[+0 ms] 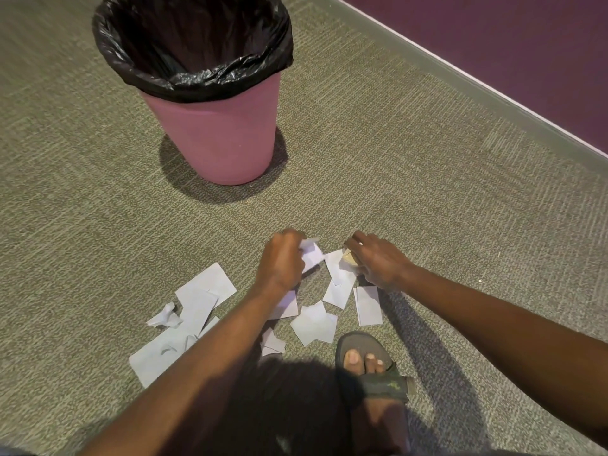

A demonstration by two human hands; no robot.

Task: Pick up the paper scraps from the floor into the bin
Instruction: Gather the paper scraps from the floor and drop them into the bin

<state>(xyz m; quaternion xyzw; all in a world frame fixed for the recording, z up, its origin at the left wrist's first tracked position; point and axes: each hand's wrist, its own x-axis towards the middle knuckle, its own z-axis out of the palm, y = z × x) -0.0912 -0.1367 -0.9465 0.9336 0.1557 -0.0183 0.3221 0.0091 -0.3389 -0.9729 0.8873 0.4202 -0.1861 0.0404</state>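
With the left hand (pixel 279 261) clenched on a white scrap (pixel 311 253) and the right hand (pixel 378 261) grasping a tan crumpled piece (pixel 349 257), the person should bunch more paper scraps (pixel 197 311) from the carpet (pixel 427 192) before reaching to the pink bin (pixel 217 139) beyond.

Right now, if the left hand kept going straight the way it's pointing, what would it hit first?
The left hand, closed on a paper scrap, points up the picture across bare carpet. The pink bin stands further on and off to the left, so the way looks free, though depth is hard to judge.
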